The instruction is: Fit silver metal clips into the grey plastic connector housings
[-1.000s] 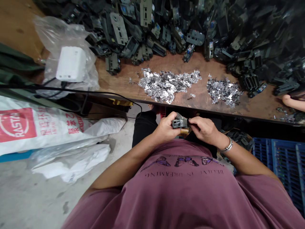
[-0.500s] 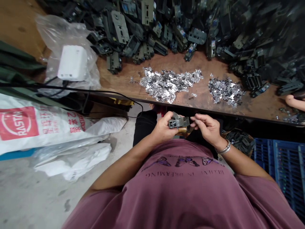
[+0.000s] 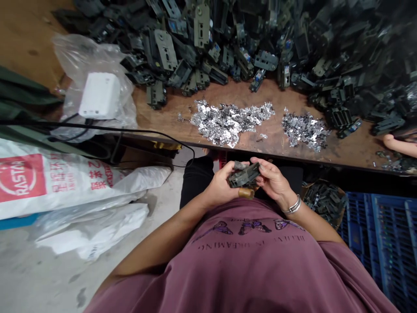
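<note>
In front of my shirt, below the table's edge, my left hand (image 3: 219,186) is closed around a dark grey plastic housing (image 3: 244,176). A grey wrap (image 3: 240,165) covers the thumb, and a yellowish-brown sleeve (image 3: 246,193), apparently on a finger, shows under the housing. My right hand (image 3: 273,179) has its fingers and thumb closed on the housing's right end. Any small piece between those fingers is hidden. Beyond my hands, a heap of shiny metal pieces (image 3: 230,121) lies on the wooden table (image 3: 169,114), with a smaller metal heap (image 3: 304,130) to its right.
Many similar dark housings (image 3: 265,61) are piled across the table's back. A white box (image 3: 99,96) with a black cable (image 3: 140,130) sits on clear plastic at left. A box of dark parts (image 3: 325,200) and blue crates (image 3: 365,234) stand at lower right. Another person's hand (image 3: 399,144) is at far right.
My right hand has moved left from just beside the housing onto its right end. The housing has turned in my left hand, its right end now tilted away from me.
</note>
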`<state>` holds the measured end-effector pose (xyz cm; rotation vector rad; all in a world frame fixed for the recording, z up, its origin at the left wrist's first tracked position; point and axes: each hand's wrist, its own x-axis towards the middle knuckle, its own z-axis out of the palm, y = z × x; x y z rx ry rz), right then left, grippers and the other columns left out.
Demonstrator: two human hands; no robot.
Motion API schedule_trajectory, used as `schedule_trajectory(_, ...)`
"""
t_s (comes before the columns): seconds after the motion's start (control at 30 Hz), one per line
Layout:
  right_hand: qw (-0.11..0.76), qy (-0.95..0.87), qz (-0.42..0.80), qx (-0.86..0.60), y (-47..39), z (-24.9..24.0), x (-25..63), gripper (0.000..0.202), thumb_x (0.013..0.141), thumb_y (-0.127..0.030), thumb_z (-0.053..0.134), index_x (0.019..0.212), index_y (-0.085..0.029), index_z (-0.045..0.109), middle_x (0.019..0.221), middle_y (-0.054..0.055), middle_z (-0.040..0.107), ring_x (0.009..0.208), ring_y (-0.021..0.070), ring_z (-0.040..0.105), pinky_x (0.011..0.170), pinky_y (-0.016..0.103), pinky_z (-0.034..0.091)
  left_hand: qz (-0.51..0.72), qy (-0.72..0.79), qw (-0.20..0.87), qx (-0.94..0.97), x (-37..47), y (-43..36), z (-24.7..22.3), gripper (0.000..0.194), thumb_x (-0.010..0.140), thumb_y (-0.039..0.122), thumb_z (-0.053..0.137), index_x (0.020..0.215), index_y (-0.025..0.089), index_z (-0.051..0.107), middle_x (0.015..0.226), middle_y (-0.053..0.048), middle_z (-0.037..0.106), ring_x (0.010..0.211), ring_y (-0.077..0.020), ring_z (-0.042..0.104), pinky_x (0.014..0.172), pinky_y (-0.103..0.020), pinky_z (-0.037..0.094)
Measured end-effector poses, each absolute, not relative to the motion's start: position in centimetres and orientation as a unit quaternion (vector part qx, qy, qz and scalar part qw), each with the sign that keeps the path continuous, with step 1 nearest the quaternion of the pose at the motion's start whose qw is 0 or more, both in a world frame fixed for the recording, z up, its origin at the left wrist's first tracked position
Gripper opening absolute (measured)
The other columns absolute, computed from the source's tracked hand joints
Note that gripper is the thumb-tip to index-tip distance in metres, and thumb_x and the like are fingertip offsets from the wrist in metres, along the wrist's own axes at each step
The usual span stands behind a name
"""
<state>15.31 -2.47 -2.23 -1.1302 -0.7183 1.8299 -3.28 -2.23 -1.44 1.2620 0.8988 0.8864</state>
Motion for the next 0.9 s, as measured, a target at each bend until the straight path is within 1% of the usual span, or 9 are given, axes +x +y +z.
schedule_trajectory(0.07, 0.419, -0.361, 0.688, -0.469, -2.7, -2.2, 15.6, 0.050, 0.072, -0.047, 0.076, 0.112, -0.021, 0.062, 0.075, -0.003, 0.061, 0.047, 0.0053, 0.043, 0.040, 0.018, 0.033, 0.351, 0.375, 0.712, 0.478, -3.5, -2.1, -1.2, 0.063, 0.059, 0.042, 0.086, 0.109, 0.016, 0.059, 0.110, -0.015, 0.071, 0.098, -0.0253, 0.069, 0.084, -0.037, 0.056)
schedule_trajectory(0.13, 0.398, -0.475, 0.626, -0.473, -2.7, -1.9, 16.0, 0.045, 0.080, -0.046, 0.070, 0.116, -0.022, 0.060, 0.082, -0.001, 0.064, 0.056, 0.0081, 0.052, 0.049, 0.020, 0.043, 0.328, 0.384, 0.759, 0.411, -3.4, -2.0, -0.9, 0.055, 0.065, 0.041, 0.083, 0.107, 0.016, 0.059, 0.099, -0.011, 0.072, 0.083, -0.0204, 0.071, 0.070, -0.030, 0.056)
schedule_trajectory(0.23, 0.342, -0.663, 0.473, -0.469, -1.1, -0.8, 16.9, 0.028, 0.094, -0.040, 0.055, 0.114, -0.021, 0.063, 0.086, 0.003, 0.067, 0.071, 0.0135, 0.061, 0.066, 0.027, 0.051, 0.312, 0.419, 0.780, 0.344, -2.8, -1.7, -0.4, 0.048, 0.070, 0.040, 0.078, 0.109, 0.017, 0.060, 0.084, -0.004, 0.069, 0.060, -0.0120, 0.064, 0.048, -0.020, 0.047)
schedule_trajectory(0.33, 0.294, -0.786, 0.225, -0.495, 2.2, 0.3, 18.1, 0.020, 0.095, -0.028, 0.052, 0.104, -0.019, 0.067, 0.089, 0.007, 0.068, 0.081, 0.0194, 0.062, 0.077, 0.034, 0.050, 0.339, 0.414, 0.789, 0.301, -2.2, -1.4, 0.2, 0.048, 0.071, 0.037, 0.074, 0.113, 0.019, 0.060, 0.086, -0.005, 0.068, 0.059, -0.0109, 0.062, 0.047, -0.020, 0.047)
schedule_trajectory(0.43, 0.169, -0.847, 0.076, -0.498, 5.5, 0.5, 18.4, 0.019, 0.092, -0.016, 0.050, 0.098, -0.017, 0.069, 0.092, 0.012, 0.067, 0.088, 0.0234, 0.060, 0.079, 0.034, 0.046, 0.354, 0.408, 0.793, 0.281, -1.8, -1.1, 0.6, 0.039, 0.067, 0.031, 0.073, 0.102, 0.017, 0.061, 0.089, -0.006, 0.068, 0.062, -0.0121, 0.062, 0.046, -0.020, 0.047)
schedule_trajectory(0.53, 0.073, -0.858, 0.064, -0.504, 7.2, 0.0, 18.2, 0.023, 0.089, -0.008, 0.048, 0.092, -0.015, 0.070, 0.089, 0.012, 0.067, 0.083, 0.0221, 0.059, 0.073, 0.032, 0.043, 0.362, 0.427, 0.782, 0.273, -1.6, -1.0, 0.7, 0.029, 0.066, 0.029, 0.068, 0.091, 0.018, 0.058, 0.088, -0.005, 0.068, 0.057, -0.0115, 0.060, 0.040, -0.020, 0.042)
schedule_trajectory(0.67, 0.137, -0.813, 0.175, -0.538, 7.7, -0.9, 19.1, 0.014, 0.085, -0.011, 0.057, 0.085, -0.017, 0.069, 0.084, 0.006, 0.070, 0.076, 0.0188, 0.062, 0.070, 0.028, 0.044, 0.373, 0.464, 0.761, 0.259, -1.8, -1.0, 0.5, 0.025, 0.070, 0.032, 0.065, 0.087, 0.018, 0.053, 0.076, -0.002, 0.067, 0.047, -0.0098, 0.055, 0.036, -0.020, 0.039)
schedule_trajectory(0.77, 0.201, -0.762, 0.239, -0.568, 7.5, -1.1, 20.4, 0.009, 0.084, -0.016, 0.060, 0.082, -0.018, 0.069, 0.071, 0.002, 0.069, 0.066, 0.0167, 0.061, 0.065, 0.027, 0.043, 0.378, 0.462, 0.761, 0.257, -1.8, -0.9, 0.3, 0.032, 0.069, 0.031, 0.067, 0.095, 0.019, 0.054, 0.078, -0.002, 0.066, 0.053, -0.0115, 0.059, 0.039, -0.019, 0.041)
schedule_trajectory(0.9, 0.191, -0.774, 0.186, -0.575, 6.6, -0.6, 20.9, 0.014, 0.088, -0.026, 0.059, 0.084, -0.017, 0.070, 0.075, 0.005, 0.069, 0.069, 0.0182, 0.062, 0.066, 0.028, 0.044, 0.374, 0.455, 0.761, 0.274, -1.5, -0.6, 0.3, 0.032, 0.067, 0.025, 0.067, 0.097, 0.019, 0.057, 0.083, -0.002, 0.066, 0.062, -0.0117, 0.061, 0.048, -0.020, 0.046)
